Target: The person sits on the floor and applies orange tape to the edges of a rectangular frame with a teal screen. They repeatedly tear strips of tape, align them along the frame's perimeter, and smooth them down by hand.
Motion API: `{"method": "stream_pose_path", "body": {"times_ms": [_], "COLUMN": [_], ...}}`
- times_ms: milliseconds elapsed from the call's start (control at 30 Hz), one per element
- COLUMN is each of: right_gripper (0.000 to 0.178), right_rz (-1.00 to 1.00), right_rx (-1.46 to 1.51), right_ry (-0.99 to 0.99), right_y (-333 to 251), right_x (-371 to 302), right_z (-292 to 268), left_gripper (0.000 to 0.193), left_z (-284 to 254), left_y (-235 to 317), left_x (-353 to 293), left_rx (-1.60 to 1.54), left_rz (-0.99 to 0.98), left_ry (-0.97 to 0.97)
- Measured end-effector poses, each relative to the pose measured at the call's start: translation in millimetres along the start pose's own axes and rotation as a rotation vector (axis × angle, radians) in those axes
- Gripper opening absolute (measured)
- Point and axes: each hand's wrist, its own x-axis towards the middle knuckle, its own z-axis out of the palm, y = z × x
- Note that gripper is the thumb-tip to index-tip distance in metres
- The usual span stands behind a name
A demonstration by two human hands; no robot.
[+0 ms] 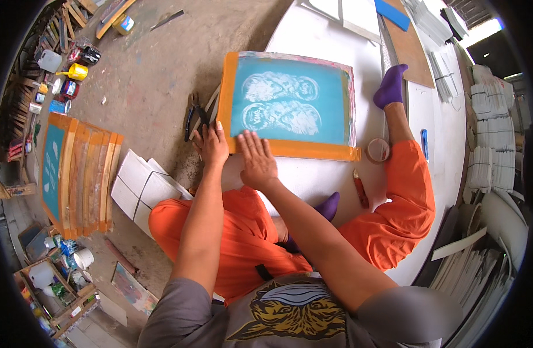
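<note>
A silk-screen frame [333, 87] lies on the white work surface in front of me, with teal mesh, orange-brown taped edges and two whitish shoe-sole-shaped designs. My left hand [212, 144] is at its near left corner, fingers stretched against the taped edge. Flat on the near edge, beside it, rests my right hand [258, 161], its fingers extended and nothing in them. Dark-handled pliers [191, 115] lie just past my left hand. To the right of the frame are a tape roll [378, 150] and a red utility knife [360, 188].
Several wooden screen frames [81, 174] stand stacked at left, near tied white sheets [142, 185]. Paint cans [78, 72] line the far left. A blue cutter [424, 145] lies right of my outstretched leg. Bundled sheets [490, 122] are piled along the right side.
</note>
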Motion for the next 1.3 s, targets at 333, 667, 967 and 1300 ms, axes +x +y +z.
{"method": "stream_pose_path", "body": {"times_ms": [333,667,967,1300], "right_gripper": [0.096,0.096,0.087,0.047], "right_rz": [0.225,0.099,0.223,0.735], "right_rx": [-0.102,-0.006,-0.057,0.182], "right_ry": [0.140,0.223,0.191,0.847], "right_y": [110.4,87.6,163.9,230.8], "right_x": [-68.3,-49.2,-101.0,-121.2], "right_z": [-21.2,-18.0,-36.7,-63.9], "left_gripper": [0.068,0.076,0.079,0.078], "left_z": [1.8,2.9,3.9,3.0], "left_y": [-3.7,44.5,50.5,51.6], "left_x": [4.4,-21.0,-26.3,-23.2], "left_rx": [0.046,0.245,0.348,0.391], "left_rz": [0.010,0.165,0.132,0.108], "left_ry": [0.022,0.159,0.115,0.127]}}
